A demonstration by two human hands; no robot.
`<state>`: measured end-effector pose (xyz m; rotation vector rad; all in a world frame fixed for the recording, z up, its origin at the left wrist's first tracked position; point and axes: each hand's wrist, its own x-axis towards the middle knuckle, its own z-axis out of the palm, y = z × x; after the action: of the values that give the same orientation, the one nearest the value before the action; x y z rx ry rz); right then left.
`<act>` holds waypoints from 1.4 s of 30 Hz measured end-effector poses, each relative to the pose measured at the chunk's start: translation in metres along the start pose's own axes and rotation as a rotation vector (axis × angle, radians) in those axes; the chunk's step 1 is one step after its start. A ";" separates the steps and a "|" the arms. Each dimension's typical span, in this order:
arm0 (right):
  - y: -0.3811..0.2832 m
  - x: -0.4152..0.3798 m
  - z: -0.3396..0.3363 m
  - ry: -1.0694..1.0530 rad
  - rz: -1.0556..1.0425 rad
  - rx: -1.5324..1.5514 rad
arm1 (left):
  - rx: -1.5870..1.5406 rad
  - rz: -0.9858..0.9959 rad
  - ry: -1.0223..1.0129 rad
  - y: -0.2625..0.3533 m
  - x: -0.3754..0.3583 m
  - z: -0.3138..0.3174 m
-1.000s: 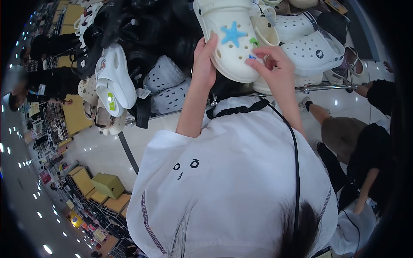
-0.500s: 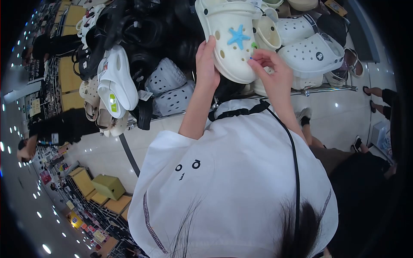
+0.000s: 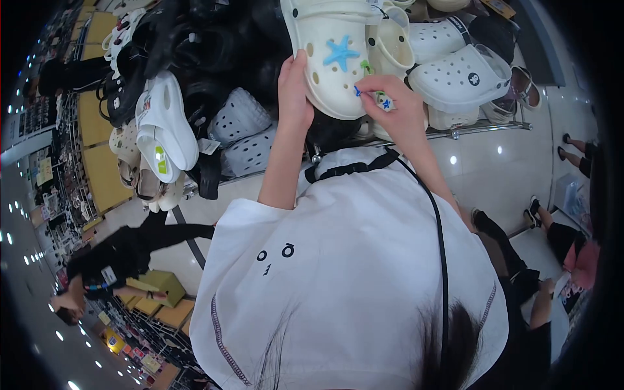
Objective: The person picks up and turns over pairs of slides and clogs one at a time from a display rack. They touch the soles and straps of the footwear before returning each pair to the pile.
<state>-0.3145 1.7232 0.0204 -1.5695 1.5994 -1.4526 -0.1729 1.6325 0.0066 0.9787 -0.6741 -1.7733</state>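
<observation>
A cream clog (image 3: 331,71) with round holes hangs toe-down at the top centre. On its upper are a light blue starfish charm (image 3: 340,52) and a small green charm (image 3: 366,67). My left hand (image 3: 296,94) grips the clog along its left side. At the clog's right edge, near the toe, my right hand (image 3: 396,107) is pinched around a small blue charm (image 3: 357,91). Beneath those fingers a small white piece with a blue star and green parts (image 3: 384,101) shows; whether it is attached to the clog I cannot tell.
A display rack (image 3: 455,133) bears black clogs (image 3: 214,49), white slides (image 3: 166,123), a white clog (image 3: 461,78) and grey clogs (image 3: 240,117). A person in black (image 3: 110,260) is at the left, and other people are at the right. A green box (image 3: 166,286) is at the lower left.
The clog and both hands appear slightly further left in view. The white piece with the blue star now shows under my right fingers. The person at the left has moved lower in view.
</observation>
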 end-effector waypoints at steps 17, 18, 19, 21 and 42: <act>0.025 -0.031 0.012 0.118 0.126 -0.186 | 1.083 0.555 -0.192 -0.020 -0.027 -0.003; 0.032 -0.033 0.011 0.120 0.098 -0.225 | 1.077 0.562 -0.211 -0.020 -0.028 -0.001; 0.036 -0.034 0.009 0.120 0.068 -0.264 | 1.114 0.549 -0.202 -0.021 -0.029 0.002; 0.037 -0.035 0.004 0.090 0.095 -0.228 | 1.131 0.551 -0.196 -0.027 -0.027 0.004; 0.130 0.015 -0.319 0.079 0.296 -0.072 | 1.675 0.637 0.747 -0.089 -0.059 0.062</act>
<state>-0.6525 1.7931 0.0164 -1.2593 1.8576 -1.3224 -0.2557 1.7218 -0.0129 1.9563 -1.6960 0.1200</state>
